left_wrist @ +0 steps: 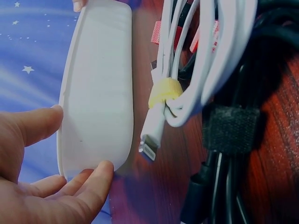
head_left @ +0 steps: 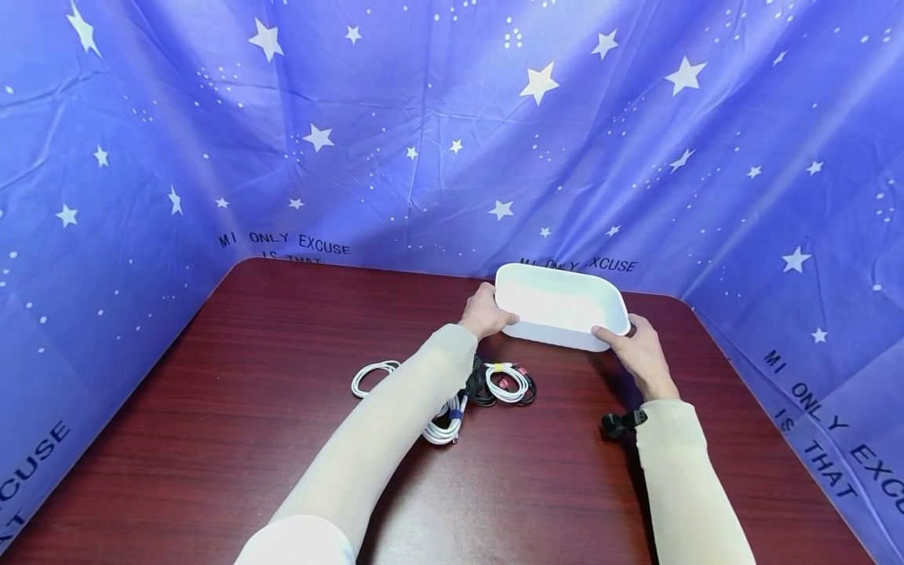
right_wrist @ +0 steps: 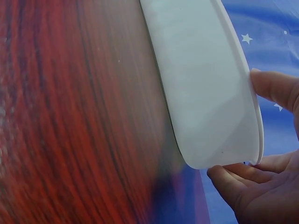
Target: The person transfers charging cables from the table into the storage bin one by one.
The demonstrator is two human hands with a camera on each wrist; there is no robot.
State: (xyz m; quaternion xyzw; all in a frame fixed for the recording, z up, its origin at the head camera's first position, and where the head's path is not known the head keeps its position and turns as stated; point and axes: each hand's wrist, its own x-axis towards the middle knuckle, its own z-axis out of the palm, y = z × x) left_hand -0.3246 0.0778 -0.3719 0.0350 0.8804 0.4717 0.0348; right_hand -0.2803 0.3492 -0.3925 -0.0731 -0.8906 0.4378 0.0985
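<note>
Gripping a bin [head_left: 551, 336] occupies both hands [head_left: 487, 312] [head_left: 646, 359]; left wrist view alone shows black, apparently fabric strapping [left_wrist: 232, 129].

a curtained-off booth closes in around a single table [head_left: 233, 408]; whether it stands in a home, an office or a studio cannot be told. blue-violet cloth [head_left: 424, 102], printed with white stars [head_left: 539, 82] and dots, hangs creased and folded behind the table and along its left and right sides, filling the view beyond. black lettering [head_left: 325, 245] low on the fabric reads, in part, "mi only excuse is that." the table's reddish-brown wood-grain top, rounded at its far corners, carries a pale sheen of light on the near side.
</note>
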